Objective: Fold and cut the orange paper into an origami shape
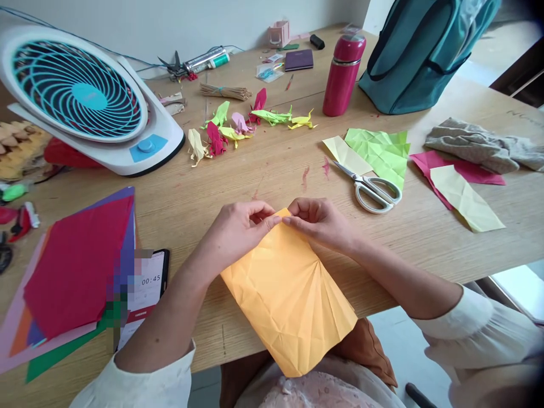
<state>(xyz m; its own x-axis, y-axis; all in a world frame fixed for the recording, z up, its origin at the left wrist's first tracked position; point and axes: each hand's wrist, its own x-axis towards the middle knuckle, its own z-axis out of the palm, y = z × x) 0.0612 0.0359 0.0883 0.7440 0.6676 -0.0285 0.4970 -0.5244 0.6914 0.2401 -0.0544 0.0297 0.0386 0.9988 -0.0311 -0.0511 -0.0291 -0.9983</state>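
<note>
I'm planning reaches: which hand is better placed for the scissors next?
Probably the right hand: the scissors lie on its side, nearer to it than to the left hand. Both hold the orange paper, though.

A papercraft workspace: wooden desk [191,198], scissors [359,179], folded paper figures [217,140], coloured sheets [80,260].

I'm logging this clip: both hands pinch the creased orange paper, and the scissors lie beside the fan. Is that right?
Not quite: in the head view, the scissors lie by the crumpled light green paper, not beside the fan. The left hand and right hand do pinch the creased orange paper.
</note>
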